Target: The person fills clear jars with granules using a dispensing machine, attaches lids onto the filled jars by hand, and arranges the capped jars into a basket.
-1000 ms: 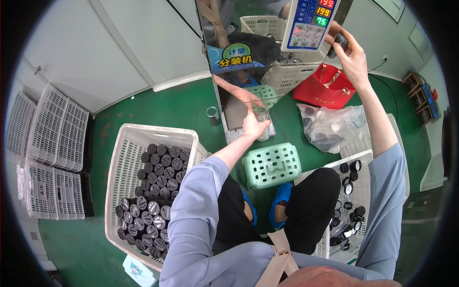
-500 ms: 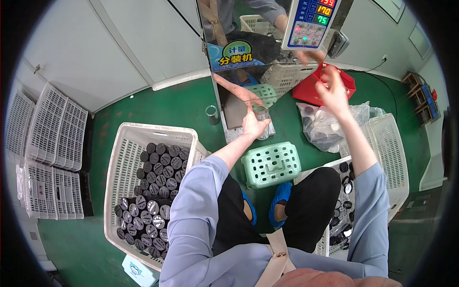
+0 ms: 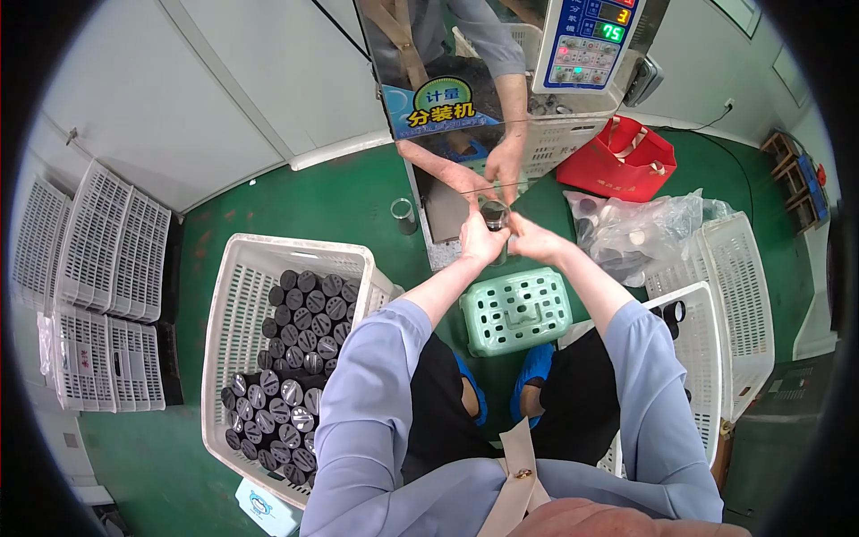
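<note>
Under the spout area of the mirrored machine (image 3: 483,85), a clear jar (image 3: 494,215) with dark contents is held by my left hand (image 3: 483,236), fingers wrapped round its side. My right hand (image 3: 533,242) is at the jar's right side, its fingers closed against it. The machine's display panel (image 3: 591,45) is lit, with red, yellow and green digits. Another clear container with dark contents (image 3: 404,217) stands on the green floor left of the machine's base.
A white crate (image 3: 371,268) of black-lidded jars stands at the left. A green basket (image 3: 519,313) sits between my feet and the machine. At the right are a red bag (image 3: 617,166), a plastic bag (image 3: 631,237) and white crates (image 3: 738,313). Stacked crates (image 3: 107,242) are far left.
My right hand has come down from the machine's right side to the jar. Dark contents now show in the jar, and the yellow number has dropped to 3.
</note>
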The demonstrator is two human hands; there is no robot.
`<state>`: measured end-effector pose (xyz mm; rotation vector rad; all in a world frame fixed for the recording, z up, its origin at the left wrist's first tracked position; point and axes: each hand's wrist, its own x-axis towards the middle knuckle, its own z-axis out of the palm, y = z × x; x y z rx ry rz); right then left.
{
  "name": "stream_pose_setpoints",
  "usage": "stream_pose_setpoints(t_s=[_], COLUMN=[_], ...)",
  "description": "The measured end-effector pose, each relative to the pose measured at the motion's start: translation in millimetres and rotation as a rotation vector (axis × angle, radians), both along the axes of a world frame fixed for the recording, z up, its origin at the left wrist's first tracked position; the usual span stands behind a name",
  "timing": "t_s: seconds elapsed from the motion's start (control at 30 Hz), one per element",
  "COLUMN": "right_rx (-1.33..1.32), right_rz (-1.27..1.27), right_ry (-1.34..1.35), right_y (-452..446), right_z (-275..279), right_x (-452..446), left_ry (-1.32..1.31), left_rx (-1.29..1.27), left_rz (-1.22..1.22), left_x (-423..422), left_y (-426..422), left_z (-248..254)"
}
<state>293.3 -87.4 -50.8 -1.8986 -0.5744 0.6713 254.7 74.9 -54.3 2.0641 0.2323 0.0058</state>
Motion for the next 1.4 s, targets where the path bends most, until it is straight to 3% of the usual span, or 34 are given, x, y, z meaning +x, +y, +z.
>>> stream_pose_setpoints(t_s=[0.03, 0.1, 0.17, 0.27, 0.3, 0.4, 0.43, 0.5, 0.57, 0.6, 0.67, 0.7, 0.73, 0.8, 0.87, 0.9, 1.0, 1.1, 1.17, 1.27, 1.4], right_rx=[-0.009, -0.092, -0.156, 0.144, 0.014, -0.225, -0.192, 0.011, -0.105, -0.319, -0.397, -0.253, -0.320, 0.073, -0.232, -0.399, -0.256, -0.296, -0.517, -0.543, -0.594], right_rz=[-0.074, -0.472, -0.747, -0.056, -0.095, -0.782, -0.661, -0.241, -0.266, -0.500, -0.674, -0.424, 0.033, -0.035, -0.608, -0.712, -0.022, -0.218, -0.323, -0.188, -0.199], right_ry=[0.079, -0.008, -0.218, 0.183, 0.141, -0.067, -0.087, 0.058, -0.008, -0.147, -0.291, -0.229, -0.057, -0.024, -0.043, -0.301, -0.027, -0.016, -0.190, -0.023, -0.121], right_y=[2.0, -1.1, -7.4, -8.5, -3.7, -8.0, -2.3, -0.9, -8.0, -10.4, -17.5, -15.9, -0.6, 3.6, -12.1, -13.0, -2.7, -14.5, -10.8, -19.4, -20.8], right_z=[1.0, 21.8, 7.4, -24.9, -0.6, 8.7, 38.9, 10.1, -6.3, -2.5, 4.1, 7.3, 50.2, 17.9, 17.1, 18.4, 14.0, -22.9, 18.3, 0.7, 29.1], right_x=[-4.4, 1.3, 13.7, 8.2, 4.1, 16.6, 1.3, -0.2, 8.9, 14.8, 17.3, 10.3, -3.5, -5.2, 13.3, 11.9, -8.5, 9.2, 0.1, 9.9, -2.1], left_ry=[-0.011, -0.017, -0.016, -0.003, -0.008, -0.017, -0.018, -0.021, -0.022, -0.005, 0.021, 0.011, 0.010, 0.006, -0.016, -0.031, 0.042, -0.086, -0.090, -0.068, -0.066], left_rx=[0.011, 0.015, 0.003, 0.020, 0.002, -0.032, -0.034, -0.032, -0.023, -0.027, -0.034, -0.038, -0.032, -0.020, -0.044, -0.057, 0.005, 0.000, -0.023, -0.031, 0.007], left_rz=[-0.005, -0.003, 0.009, 0.011, 0.015, 0.026, 0.028, 0.024, 0.010, 0.013, 0.022, 0.033, 0.030, 0.022, 0.048, 0.065, 0.067, 0.041, 0.061, 0.055, 0.049], left_x=[-0.7, -4.0, -4.5, 0.6, 1.9, 0.7, 0.8, 0.5, -3.6, -4.4, -1.9, -1.9, -2.2, -3.8, -6.6, -5.5, -2.1, 2.6, 4.1, -2.1, 1.6], left_y=[1.1, 1.4, -1.0, -0.8, -1.8, -2.4, -3.5, -3.2, -2.3, -3.3, -4.3, -5.1, -4.3, -2.1, -6.4, -6.9, -7.4, -2.0, -4.3, -3.3, -4.0], left_z=[-0.1, -0.3, 3.0, -7.0, -4.9, -0.7, -3.9, -4.9, 1.2, 0.2, 0.6, 1.4, 1.5, 2.2, 4.2, 5.9, 7.6, -17.6, -8.2, -3.5, -8.8])
